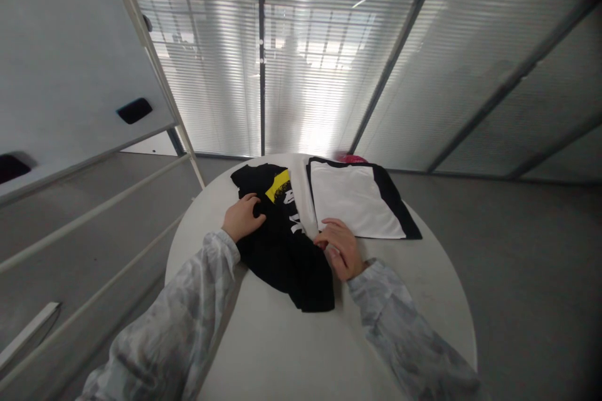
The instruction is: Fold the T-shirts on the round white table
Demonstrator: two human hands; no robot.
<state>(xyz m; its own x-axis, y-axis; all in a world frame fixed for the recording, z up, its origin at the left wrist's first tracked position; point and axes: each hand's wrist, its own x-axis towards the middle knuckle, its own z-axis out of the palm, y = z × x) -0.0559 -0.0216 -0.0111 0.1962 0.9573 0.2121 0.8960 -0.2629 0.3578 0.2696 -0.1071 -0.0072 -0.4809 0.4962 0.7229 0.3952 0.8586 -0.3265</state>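
Note:
A black T-shirt (282, 250) with a yellow patch and white lettering lies crumpled on a round white table (291, 351). My left hand (242, 216) rests on the shirt's left edge, fingers curled into the cloth. My right hand (339, 247) sits at the shirt's right edge, fingers bent and pinching the fabric. Just beyond my right hand lies a folded white and black garment (357, 203), flat on the table.
A bit of pink cloth (350, 158) shows behind the folded garment at the table's far edge. A whiteboard on a white stand (70, 75) leans at the left. Glass walls with blinds stand behind. Grey floor surrounds the table.

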